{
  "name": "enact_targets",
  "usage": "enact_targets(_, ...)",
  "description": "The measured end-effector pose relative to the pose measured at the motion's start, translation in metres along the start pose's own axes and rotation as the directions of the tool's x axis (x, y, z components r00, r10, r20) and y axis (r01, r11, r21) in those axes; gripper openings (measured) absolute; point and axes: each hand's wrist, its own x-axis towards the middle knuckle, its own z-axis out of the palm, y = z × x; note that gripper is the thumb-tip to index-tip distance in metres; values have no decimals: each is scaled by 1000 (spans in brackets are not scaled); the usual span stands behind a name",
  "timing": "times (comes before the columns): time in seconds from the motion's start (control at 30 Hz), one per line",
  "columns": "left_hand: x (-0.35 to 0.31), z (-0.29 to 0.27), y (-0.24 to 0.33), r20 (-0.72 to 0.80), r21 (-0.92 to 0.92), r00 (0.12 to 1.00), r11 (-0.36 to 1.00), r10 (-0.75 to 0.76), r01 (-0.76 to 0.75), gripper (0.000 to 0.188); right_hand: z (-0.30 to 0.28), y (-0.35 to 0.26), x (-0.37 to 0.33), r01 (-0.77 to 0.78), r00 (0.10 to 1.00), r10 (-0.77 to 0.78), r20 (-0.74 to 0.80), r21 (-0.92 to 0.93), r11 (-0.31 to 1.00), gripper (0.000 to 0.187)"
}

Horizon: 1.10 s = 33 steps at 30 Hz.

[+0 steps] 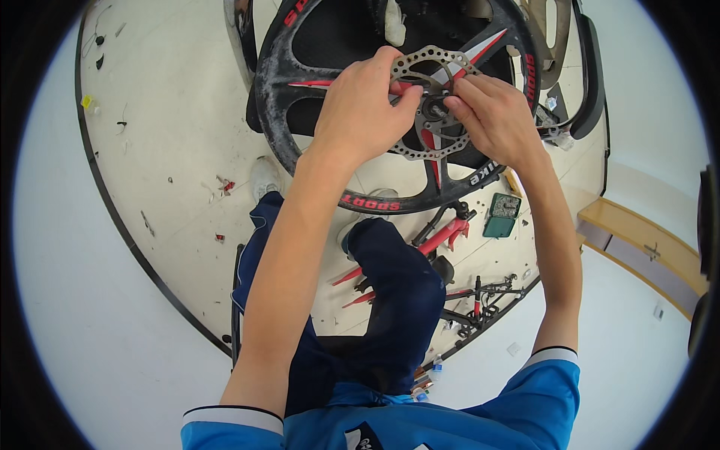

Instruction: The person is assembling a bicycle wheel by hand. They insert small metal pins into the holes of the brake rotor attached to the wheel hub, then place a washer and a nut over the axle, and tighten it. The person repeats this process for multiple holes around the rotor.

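Observation:
A black bicycle wheel [274, 105] with red and white trim on its spokes lies in front of me. Over its hub [435, 110] sits a silver disc brake rotor [430, 54], its rim full of holes. My left hand [364, 109] is closed on the rotor's left side, thumb toward the hub and fingers at the outer edge. Covering the rotor's right side, my right hand [495, 118] is curled, with thumb and fingertips pinched close to the hub. Whatever lies between those fingertips is hidden.
A black seat [330, 41] is beneath the wheel. On the tiled floor are a red bicycle frame [439, 238], a darker frame [478, 300] and a green case [501, 216] of small parts. A wooden cabinet [637, 232] stands at the right.

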Motion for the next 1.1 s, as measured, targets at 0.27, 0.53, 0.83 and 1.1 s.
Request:
enact_targets(0.27, 1, 2, 3, 4, -4, 1000, 1000, -19, 19, 33, -1, 2, -3, 7, 1000, -7, 11, -1, 1000, 24)
enact_targets(0.53, 2, 5, 1, -5, 40, 1000, 999, 9, -9, 32, 1, -6, -4, -41, 999, 41, -9, -59, 997, 25)
enact_targets(0.83, 0, 20, -3, -88, 141, 990, 985, 110, -97, 30, 2, 6, 4, 111, 992, -118, -48, -140, 984, 27)
enact_targets(1.1, 1, 14, -8, -34, 66, 995, 994, 90, -88, 31, 1, 37, 27, 350, 937, -345, 61, -212, 912, 41)
